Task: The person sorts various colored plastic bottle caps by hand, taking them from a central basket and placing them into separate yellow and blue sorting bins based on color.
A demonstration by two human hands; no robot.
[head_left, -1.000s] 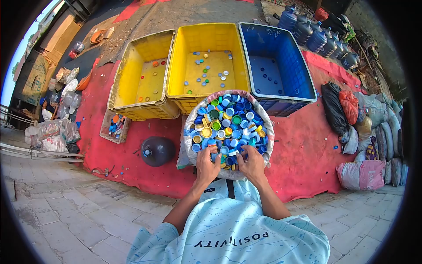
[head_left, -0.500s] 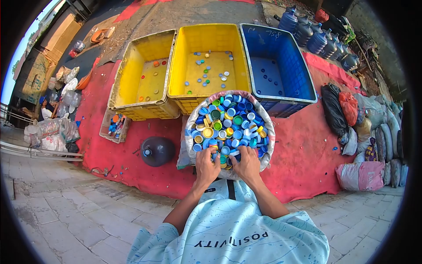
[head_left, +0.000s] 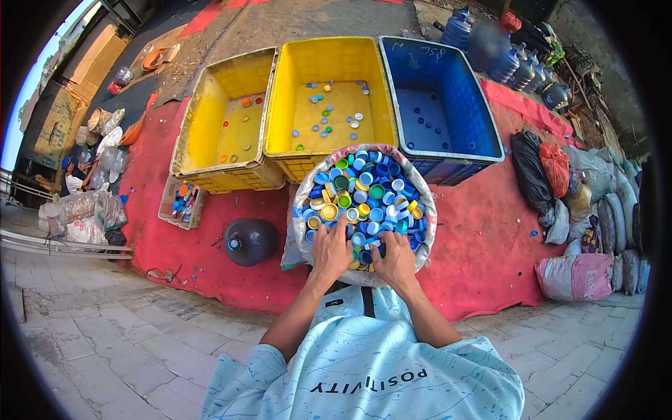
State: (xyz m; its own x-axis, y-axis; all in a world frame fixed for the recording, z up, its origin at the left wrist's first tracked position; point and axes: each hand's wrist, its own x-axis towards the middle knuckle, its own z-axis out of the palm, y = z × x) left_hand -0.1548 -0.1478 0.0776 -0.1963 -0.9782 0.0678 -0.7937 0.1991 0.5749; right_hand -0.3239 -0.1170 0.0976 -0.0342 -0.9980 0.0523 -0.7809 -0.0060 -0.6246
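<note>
A round woven sack (head_left: pixel 428 248) with a rolled rim stands in front of me, full of plastic bottle caps (head_left: pixel 376 191), mostly blue with some yellow, green and white. Over the near left part of the caps is my left hand (head_left: pixel 331 250), its fingers stretched forward and touching them; nothing plainly shows in its grasp. My right hand (head_left: pixel 395 260) is at the near right part of the heap, thumb and fingers curled towards each other. Whatever lies between them is too small to make out.
Beyond the sack stand a left yellow crate (head_left: pixel 197 126), a middle yellow crate (head_left: pixel 329 59) and a blue crate (head_left: pixel 455 84), with scattered caps inside. A small basket (head_left: pixel 168 210) and a dark jug (head_left: pixel 250 241) are left. Filled bags (head_left: pixel 574 278) line the right; another person (head_left: pixel 72 178) is far left.
My left hand has shifted slightly forward over the caps, and its fingers now reach further out. The striped stack of caps beside its fingers no longer shows. My right hand has barely moved.
</note>
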